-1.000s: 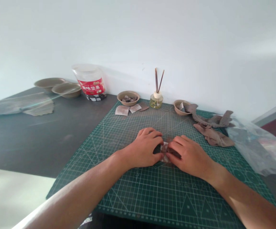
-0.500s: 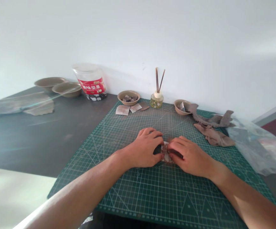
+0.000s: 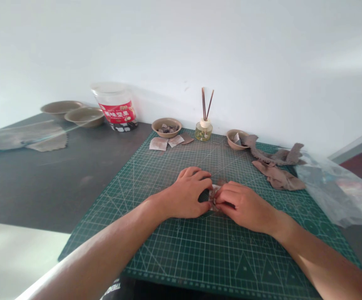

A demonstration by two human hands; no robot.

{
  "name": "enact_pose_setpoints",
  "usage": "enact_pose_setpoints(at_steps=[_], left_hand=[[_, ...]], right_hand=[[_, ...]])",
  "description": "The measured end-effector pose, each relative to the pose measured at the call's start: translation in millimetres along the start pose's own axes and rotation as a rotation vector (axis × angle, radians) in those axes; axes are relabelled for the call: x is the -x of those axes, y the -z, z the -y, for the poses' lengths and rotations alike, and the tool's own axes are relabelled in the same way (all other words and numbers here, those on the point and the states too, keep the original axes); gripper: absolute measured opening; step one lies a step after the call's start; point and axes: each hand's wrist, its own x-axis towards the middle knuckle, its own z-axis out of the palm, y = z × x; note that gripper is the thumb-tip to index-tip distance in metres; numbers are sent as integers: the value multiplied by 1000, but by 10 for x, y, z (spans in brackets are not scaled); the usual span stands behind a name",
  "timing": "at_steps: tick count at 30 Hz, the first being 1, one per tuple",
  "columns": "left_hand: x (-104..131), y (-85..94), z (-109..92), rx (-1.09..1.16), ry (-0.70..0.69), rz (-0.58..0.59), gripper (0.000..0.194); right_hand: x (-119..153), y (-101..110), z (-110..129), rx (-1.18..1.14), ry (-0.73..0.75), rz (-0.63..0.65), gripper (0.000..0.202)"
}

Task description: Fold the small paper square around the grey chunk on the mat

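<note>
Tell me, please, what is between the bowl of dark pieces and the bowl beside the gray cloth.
The head view shows a glass bottle with sticks between them, and a brown scrap nearer the bowl of dark pieces.

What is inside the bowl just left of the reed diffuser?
Small grey-brown pieces lie in the bowl. The bottom beneath them is covered, so whatever lies under the top pieces cannot be seen.

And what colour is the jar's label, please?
The label is red with white characters, best seen in the head view.
</note>
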Motion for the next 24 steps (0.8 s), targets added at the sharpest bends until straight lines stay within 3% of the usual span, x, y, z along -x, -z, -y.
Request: enact_pose_setpoints(at_steps=[4,9,13,18,24], left_hand=[[-1,13,20,-29,23,31,36],[2,22,25,-34,26,59,38],[4,13,26,-39,36,60,38],[-1,15,23,-29,35,72,37],[-10,19,27,-32,34,66,39]], right_hand=[[16,33,-56,54,-111,-44,9],[-3,57,-35,-48,-2,32,13],[2,81,-71,59,-61,-30,13],[10,58,-48,52,46,53,9],[-13,83,-170,6,10,-5,10]])
